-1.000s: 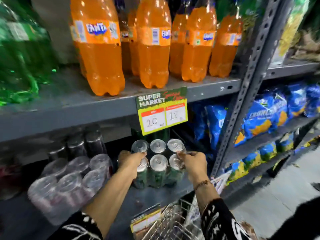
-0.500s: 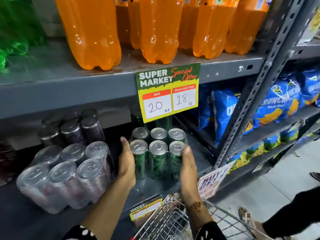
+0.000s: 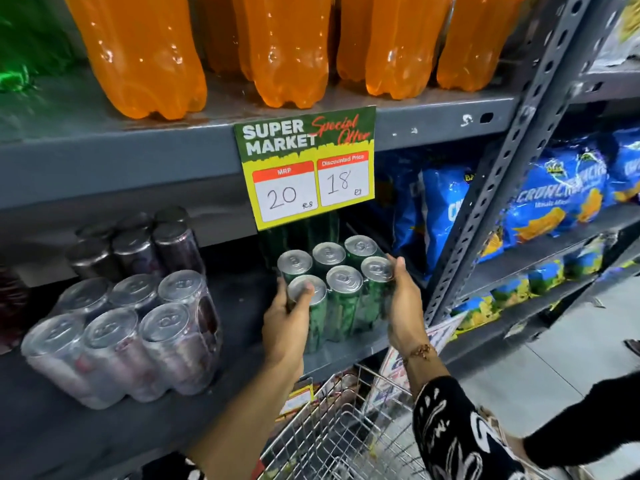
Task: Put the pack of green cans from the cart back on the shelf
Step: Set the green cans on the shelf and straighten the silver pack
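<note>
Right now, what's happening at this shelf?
A person holds the pack of green cans from both sides, left hand and right hand, on the lower grey shelf under the price sign. Whether the pack rests fully on the shelf is unclear. The wire cart stands below, a pack of dark cans to the left.

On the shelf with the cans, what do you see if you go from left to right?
Wrapped pack of silvery cans → left hand → pack of green cans → right hand → grey upright post → blue snack bags.
</note>
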`<state>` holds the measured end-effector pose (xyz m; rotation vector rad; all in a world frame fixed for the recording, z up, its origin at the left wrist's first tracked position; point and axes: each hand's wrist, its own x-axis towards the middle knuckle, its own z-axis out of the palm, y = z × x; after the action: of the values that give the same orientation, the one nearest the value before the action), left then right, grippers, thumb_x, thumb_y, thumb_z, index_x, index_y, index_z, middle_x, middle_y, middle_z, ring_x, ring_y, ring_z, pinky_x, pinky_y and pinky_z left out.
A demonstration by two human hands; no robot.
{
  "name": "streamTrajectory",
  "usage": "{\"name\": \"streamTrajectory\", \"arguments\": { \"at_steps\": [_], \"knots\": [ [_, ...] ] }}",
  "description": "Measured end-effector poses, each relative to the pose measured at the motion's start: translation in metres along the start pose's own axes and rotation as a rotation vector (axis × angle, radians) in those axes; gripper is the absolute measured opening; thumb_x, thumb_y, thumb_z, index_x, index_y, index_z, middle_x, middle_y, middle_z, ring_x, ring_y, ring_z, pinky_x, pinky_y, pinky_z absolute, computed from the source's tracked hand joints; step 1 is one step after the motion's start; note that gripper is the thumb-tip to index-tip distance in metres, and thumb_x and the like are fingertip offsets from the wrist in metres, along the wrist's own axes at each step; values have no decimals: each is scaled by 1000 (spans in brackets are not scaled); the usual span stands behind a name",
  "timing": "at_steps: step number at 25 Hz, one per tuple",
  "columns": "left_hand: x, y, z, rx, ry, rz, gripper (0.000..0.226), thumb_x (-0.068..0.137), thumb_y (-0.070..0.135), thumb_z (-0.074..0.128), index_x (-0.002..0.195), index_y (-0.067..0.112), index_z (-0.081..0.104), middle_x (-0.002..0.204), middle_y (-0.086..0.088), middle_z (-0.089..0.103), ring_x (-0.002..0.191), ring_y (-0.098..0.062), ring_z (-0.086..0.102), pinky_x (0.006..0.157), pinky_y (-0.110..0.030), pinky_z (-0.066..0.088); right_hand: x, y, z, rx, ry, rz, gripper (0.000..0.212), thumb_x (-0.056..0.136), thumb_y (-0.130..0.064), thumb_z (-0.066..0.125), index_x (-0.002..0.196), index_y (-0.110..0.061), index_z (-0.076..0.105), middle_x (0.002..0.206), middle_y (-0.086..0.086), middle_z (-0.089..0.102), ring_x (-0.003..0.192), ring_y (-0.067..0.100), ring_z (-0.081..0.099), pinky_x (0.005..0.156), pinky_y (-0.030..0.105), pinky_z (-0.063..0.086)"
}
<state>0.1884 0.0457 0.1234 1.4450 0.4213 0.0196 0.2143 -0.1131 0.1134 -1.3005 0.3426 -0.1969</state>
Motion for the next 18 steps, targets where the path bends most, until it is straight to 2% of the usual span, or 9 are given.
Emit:
{"name": "streamTrajectory", "arguments": {
  "at_steps": [3,4,8,12,18],
  "knots": [
    [-2,-4,6,-3,-3,-3,65,82,41,65,141,38,37,126,9,60,112,-13,53,103,-53,44,7,0,-8,-51,-13,-84,34,81,-48,47,107,-37,66,130,2,61,123,21,54,110,50,37],
    [-3,-5,6,1,4,-5,65,82,41,65,141,37,37,124,9,61,111,-13,53,103,-52,45,8,1,-10,-64,-18,-106,30,82,-42,48,107,-36,65,131,3,61,123,21,54,111,50,37],
    [-7,-2,6,37,15,0,67,81,43,64,142,37,37,130,5,61,119,-20,55,101,-53,46,10,2,-12,-88,-11,-115,42,85,-33,47,125,-23,58,133,6,59,124,22,53,111,50,37],
    [-9,0,7,50,32,-15,68,79,46,64,142,37,38,134,-3,61,127,-34,49,97,-58,44,12,3,-11,-126,-15,-115,42,93,-31,43,132,-21,51,138,6,54,127,22,49,112,49,34],
    [-10,1,5,30,27,-25,72,75,49,65,141,38,39,135,4,60,122,-22,56,99,-54,45,9,1,-4,-157,7,-98,40,92,-34,41,129,-23,53,136,7,55,126,25,50,111,51,35]
  ]
}}
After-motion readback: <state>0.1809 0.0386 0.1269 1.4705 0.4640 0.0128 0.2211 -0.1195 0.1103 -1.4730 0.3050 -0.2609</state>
